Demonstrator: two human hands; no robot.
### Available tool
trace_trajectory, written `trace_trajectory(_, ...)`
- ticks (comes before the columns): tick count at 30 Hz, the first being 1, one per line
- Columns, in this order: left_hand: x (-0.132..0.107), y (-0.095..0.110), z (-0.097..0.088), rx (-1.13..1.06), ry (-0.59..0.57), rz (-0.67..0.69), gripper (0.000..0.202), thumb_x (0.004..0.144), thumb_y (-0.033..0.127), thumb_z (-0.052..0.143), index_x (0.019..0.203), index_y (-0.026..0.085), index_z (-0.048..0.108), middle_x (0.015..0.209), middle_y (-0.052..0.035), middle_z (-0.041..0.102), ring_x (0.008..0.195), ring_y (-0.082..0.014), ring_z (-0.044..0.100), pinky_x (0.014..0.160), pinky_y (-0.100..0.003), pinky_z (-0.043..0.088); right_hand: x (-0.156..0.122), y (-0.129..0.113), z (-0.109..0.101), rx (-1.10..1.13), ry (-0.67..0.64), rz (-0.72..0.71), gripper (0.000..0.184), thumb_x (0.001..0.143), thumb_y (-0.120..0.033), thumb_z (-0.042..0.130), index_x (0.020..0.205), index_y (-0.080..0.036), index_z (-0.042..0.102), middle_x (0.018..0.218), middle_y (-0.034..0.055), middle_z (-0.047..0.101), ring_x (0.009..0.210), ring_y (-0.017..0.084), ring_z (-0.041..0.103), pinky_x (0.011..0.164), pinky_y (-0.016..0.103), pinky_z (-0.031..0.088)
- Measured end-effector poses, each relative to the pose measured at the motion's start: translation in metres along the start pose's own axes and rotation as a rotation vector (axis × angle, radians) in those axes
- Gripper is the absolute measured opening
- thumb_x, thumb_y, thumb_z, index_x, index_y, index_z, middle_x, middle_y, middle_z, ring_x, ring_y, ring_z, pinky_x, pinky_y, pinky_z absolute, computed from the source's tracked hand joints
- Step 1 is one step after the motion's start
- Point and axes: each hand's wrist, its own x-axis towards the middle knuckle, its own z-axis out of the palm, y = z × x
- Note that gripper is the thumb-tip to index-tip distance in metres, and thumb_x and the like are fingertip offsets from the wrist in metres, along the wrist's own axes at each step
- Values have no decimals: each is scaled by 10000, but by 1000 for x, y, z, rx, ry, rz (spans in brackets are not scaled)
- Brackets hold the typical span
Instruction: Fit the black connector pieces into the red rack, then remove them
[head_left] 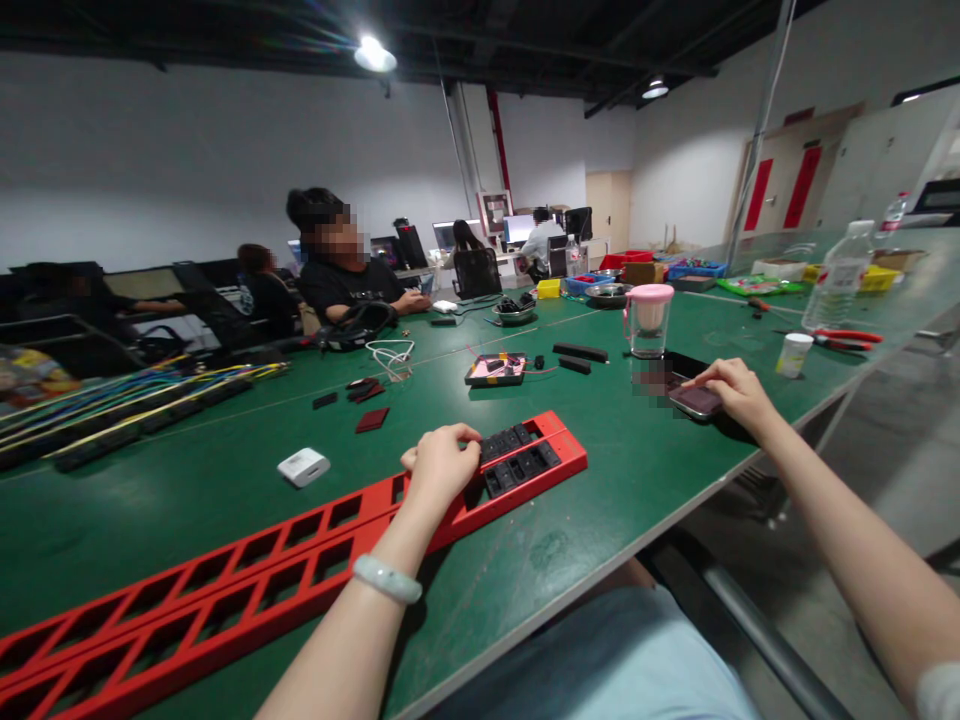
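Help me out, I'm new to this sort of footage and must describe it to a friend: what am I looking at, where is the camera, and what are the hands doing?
There is no machine here, just a person's two bare hands. The single picture comes from a camera worn on that person's head, facing forward and down.

On the green table lies a long red frame with two rows of openings; some near its far end hold black blocks. The left hand rests at the frame beside those blocks; its fingertips are partly hidden, so I can't tell whether it grips one. The right hand touches a flat, phone-like device. Nearby stand a pink-lidded clear cup and a plastic bottle.
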Motion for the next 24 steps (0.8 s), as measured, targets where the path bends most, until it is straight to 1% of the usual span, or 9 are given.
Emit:
trace_trajectory(4, 0, 0, 0, -7, 0, 0, 250, 669, 293, 426, 776, 310, 651, 901, 22, 653, 949, -220, 543, 813, -363, 339, -1, -4, -1, -13, 19, 1, 151, 735, -266, 476, 803, -233, 606, 839, 9, 632, 878, 203, 467, 806, 352, 365)
trace_trajectory(7, 0, 0, -1, -1, -6, -8, 246, 669, 301, 429, 776, 316, 649, 898, 26, 652, 943, -225, 545, 814, -370, 340, -2, -6, -1, -12, 29, -20, 137, 715, -259, 498, 792, -222, 604, 811, 20, 630, 868, 204, 470, 784, 340, 382)
trace_trajectory(12, 0, 1, -1, 8, -9, -14, 252, 662, 297, 426, 776, 316, 650, 896, 27, 652, 956, -231, 546, 827, -377, 344, -2, -3, 1, -60, 55, 3, 148, 707, -201, 462, 751, -215, 602, 801, 14, 628, 849, 205, 476, 804, 362, 357)
trace_trajectory(17, 0, 1, -1, 9, -12, -17, 255, 661, 306, 415, 772, 323, 645, 902, 35, 649, 956, -239, 544, 822, -395, 344, -1, 0, 4, -103, 26, 18, 191, 711, -195, 447, 752, -230, 630, 799, 14, 609, 854, 196, 473, 797, 344, 347)
trace_trajectory(21, 0, 2, -1, 23, -17, -15, 262, 666, 309, 412, 786, 317, 645, 905, 23, 648, 955, -244, 541, 805, -399, 343, 0, -1, 4, -133, 0, 23, 229, 719, -203, 433, 774, -243, 651, 792, 15, 597, 855, 196, 473, 786, 337, 339)
trace_trajectory(24, 0, 2, -2, 29, -25, -19, 267, 667, 308, 410, 792, 314, 647, 901, 19, 648, 949, -242, 542, 793, -395, 343, -2, -3, 1, -123, 64, 41, 210, 707, -201, 439, 714, -226, 648, 743, 13, 598, 813, 183, 481, 749, 305, 349)
